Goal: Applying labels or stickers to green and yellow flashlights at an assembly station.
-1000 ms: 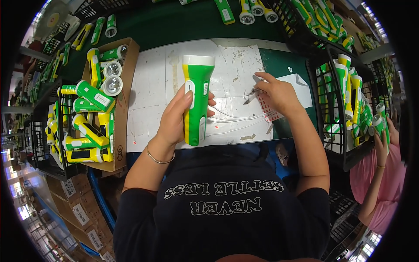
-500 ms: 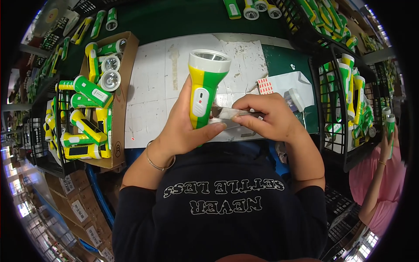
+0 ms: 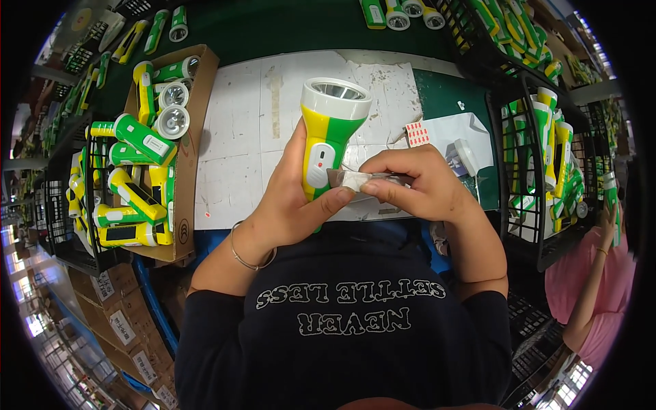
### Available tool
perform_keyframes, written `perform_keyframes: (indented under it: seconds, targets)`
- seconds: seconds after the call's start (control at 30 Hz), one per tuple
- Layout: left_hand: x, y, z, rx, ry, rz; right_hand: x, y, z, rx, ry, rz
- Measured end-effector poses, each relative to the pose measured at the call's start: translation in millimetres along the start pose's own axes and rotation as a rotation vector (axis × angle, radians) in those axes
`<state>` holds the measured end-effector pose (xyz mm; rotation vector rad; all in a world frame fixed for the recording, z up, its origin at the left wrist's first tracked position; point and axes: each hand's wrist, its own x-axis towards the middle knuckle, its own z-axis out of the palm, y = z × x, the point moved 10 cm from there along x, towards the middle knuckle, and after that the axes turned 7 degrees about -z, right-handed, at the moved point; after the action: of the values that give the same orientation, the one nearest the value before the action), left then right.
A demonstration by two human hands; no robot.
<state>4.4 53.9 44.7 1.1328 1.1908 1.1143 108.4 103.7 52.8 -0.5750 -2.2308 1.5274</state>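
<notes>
My left hand (image 3: 290,205) grips a green and yellow flashlight (image 3: 326,133) upright above the white work mat (image 3: 253,130), its white lens head pointing away from me. My right hand (image 3: 420,184) pinches a small clear plastic strip (image 3: 359,179) against the flashlight's lower body, with a thin tool between its fingers. A sheet of small red stickers (image 3: 417,133) lies on the mat just beyond my right hand.
A cardboard box (image 3: 188,157) at my left holds several green and yellow flashlights. Black wire racks (image 3: 540,157) at my right hold more of them. More flashlights lie along the green table's far edge (image 3: 396,14). Another person in pink (image 3: 594,287) stands at the right.
The flashlight was lifted off the mat and tilted upright toward me. My right hand came back from the sticker sheet and now presses the strip onto the flashlight's body.
</notes>
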Motion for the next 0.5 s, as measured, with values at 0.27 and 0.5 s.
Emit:
perform_keyframes:
  seconds: [0.27, 0.5]
  targets:
    - [0.9, 5.9, 0.4, 0.043, 0.008, 0.05, 1.0, -0.9, 0.0, 0.005, 0.007, 0.029]
    - [1.5, 2.6, -2.7, 0.148, 0.052, 0.099, 0.6, 1.1, -1.0, -0.023, 0.015, 0.032]
